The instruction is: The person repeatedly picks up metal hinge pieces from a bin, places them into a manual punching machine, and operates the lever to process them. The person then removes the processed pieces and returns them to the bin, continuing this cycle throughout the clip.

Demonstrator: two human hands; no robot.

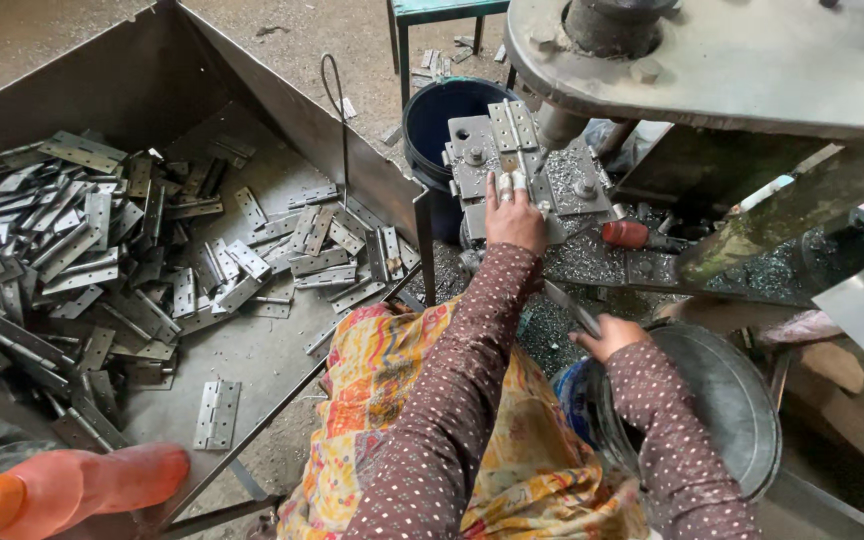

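We see the left hand [514, 215] stretched out far in front of the body. Its fingers [508, 184] have white wraps on the tips, and they press down on a shiny metal hinge [513, 128] that lies open on the machine block [572, 182]. The hand is flat on top of the hinge, not curled around it. Just to the right of this hand there is a red knob [626, 234], and grey metal chips [592, 258] lie all around under it.

The right hand [607, 335] is close to the body, lower down and to the right of the left hand. It is closed around a thin flat metal piece [570, 306] that sticks out up and to the left from the fingers. Right under this hand sits a round grey metal bowl [742, 400].

Far to the left of both hands there is a big metal bin [252, 120] with a heap of hinges [82, 250] in it. Behind the left hand stands a dark blue bucket [442, 110]. Above it on the right hangs the big grey machine top [752, 60]. An orange bottle [62, 485] lies near the bottom left corner.
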